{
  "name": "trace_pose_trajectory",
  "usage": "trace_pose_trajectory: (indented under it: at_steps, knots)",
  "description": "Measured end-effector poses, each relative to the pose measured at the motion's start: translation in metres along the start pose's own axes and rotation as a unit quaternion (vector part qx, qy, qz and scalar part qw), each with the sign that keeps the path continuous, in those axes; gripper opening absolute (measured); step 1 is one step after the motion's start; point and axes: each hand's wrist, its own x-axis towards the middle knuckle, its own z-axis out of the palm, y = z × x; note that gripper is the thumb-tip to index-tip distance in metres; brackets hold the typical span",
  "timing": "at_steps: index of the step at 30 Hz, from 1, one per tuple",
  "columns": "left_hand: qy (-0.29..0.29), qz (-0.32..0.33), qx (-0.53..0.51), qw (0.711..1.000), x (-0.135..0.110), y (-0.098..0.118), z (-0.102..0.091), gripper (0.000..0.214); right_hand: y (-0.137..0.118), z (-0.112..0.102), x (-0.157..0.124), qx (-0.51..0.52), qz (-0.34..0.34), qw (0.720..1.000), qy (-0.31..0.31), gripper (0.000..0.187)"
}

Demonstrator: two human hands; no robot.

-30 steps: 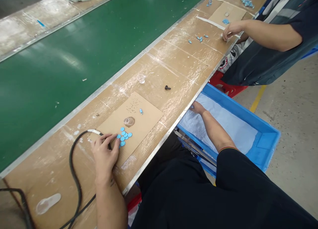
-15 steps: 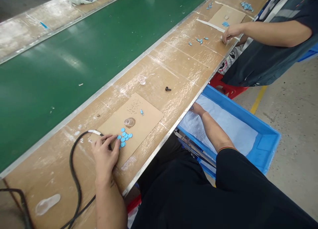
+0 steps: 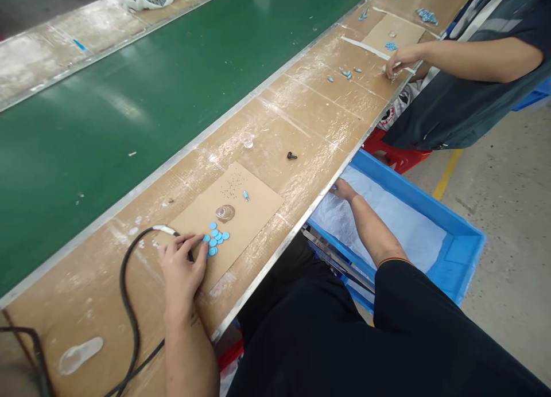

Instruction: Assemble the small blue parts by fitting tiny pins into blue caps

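Note:
My left hand (image 3: 183, 262) rests over the left corner of a cardboard sheet (image 3: 253, 219). Its thumb and forefinger come together at the edge of a blue disc (image 3: 206, 238), beside several loose blue discs (image 3: 216, 242). A black cable (image 3: 124, 282) runs up behind this hand. On the same sheet lie a small clear plastic cup (image 3: 224, 212), a small blue-and-silver part (image 3: 246, 195) and a scatter of tiny brown bits (image 3: 232, 185). My right hand (image 3: 343, 189) reaches into a blue bin (image 3: 467, 239), under the table edge, which hides its fingers.
A black screw-like piece (image 3: 291, 155) and a clear cup (image 3: 247, 139) lie further along the table (image 3: 297, 110). A green belt (image 3: 172, 81) runs behind. At right, a co-worker's hand (image 3: 400, 58) is near small blue parts (image 3: 346, 73). A clear spoon-shaped piece (image 3: 81, 355) lies front left.
The small white scrap on the green belt has shifted left. Both my hands stay in place, and the discs lie as before.

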Motion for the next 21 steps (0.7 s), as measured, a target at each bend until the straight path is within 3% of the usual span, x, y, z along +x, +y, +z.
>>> trace_pose_trajectory:
  at_steps: [21]
  knots:
    - [-0.02, -0.042, -0.007, 0.999, 0.0013, 0.0046, -0.0032, 0.029, -0.0017, -0.0004, 0.0026, 0.022, 0.047, 0.999, -0.004, 0.034]
